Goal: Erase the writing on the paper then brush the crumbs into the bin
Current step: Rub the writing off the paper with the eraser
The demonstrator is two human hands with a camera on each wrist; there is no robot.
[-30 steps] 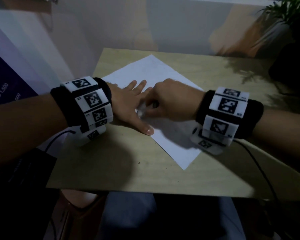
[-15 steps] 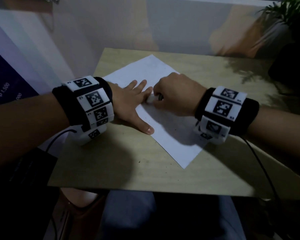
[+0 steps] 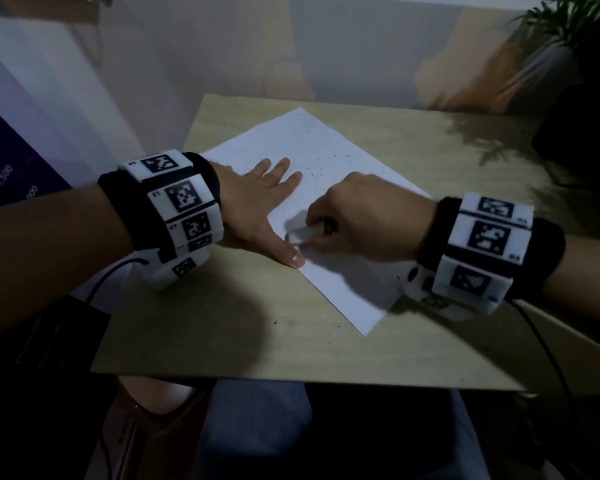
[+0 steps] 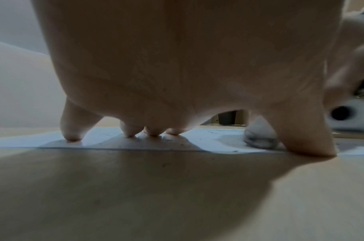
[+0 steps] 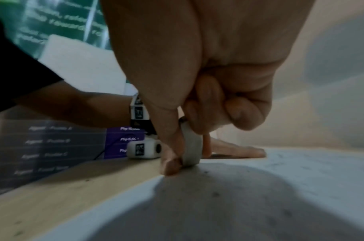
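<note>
At the left, the paper (image 3: 326, 188) is pinned to the table (image 3: 222, 334) by the left hand (image 3: 257, 206), which is spread wide and flat, fingertips (image 4: 73, 138) on the sheet and thumb at its near edge. Just right of that thumb, an eraser (image 3: 300, 232) is pinched by the curled right hand (image 3: 368, 220) and pressed on end against the paper. Dark crumbs (image 3: 321, 161) are scattered over the sheet beyond the hands, and a few are seen on the table. No bin is seen.

Being rubbed so near the edge, the sheet could be creased or torn if the left hand's pressure is eased. Crumbs could be knocked off the table by careless strokes.
</note>
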